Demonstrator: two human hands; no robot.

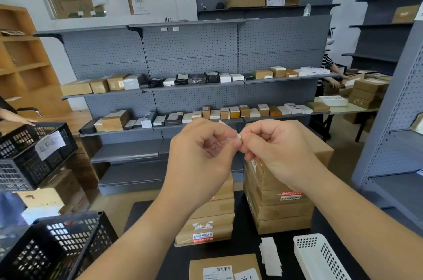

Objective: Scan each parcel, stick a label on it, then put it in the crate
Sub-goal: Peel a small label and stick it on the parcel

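My left hand (201, 154) and my right hand (277, 154) are raised in front of me, fingertips meeting on a small white label (237, 136) pinched between them. Most of the label is hidden by my fingers. Below, on the black table (242, 250), a brown parcel (225, 267) lies at the front edge with a barcode sticker and a white sticker on top. A black plastic crate (57, 245) stands at the lower left.
Two stacks of brown parcels (279, 206) stand on the table behind my hands. Loose white label sheets (271, 257) and a white perforated basket (318, 257) lie at the right. Another black crate (29, 154) sits at left with a person's hand on it. Grey shelving holds several boxes.
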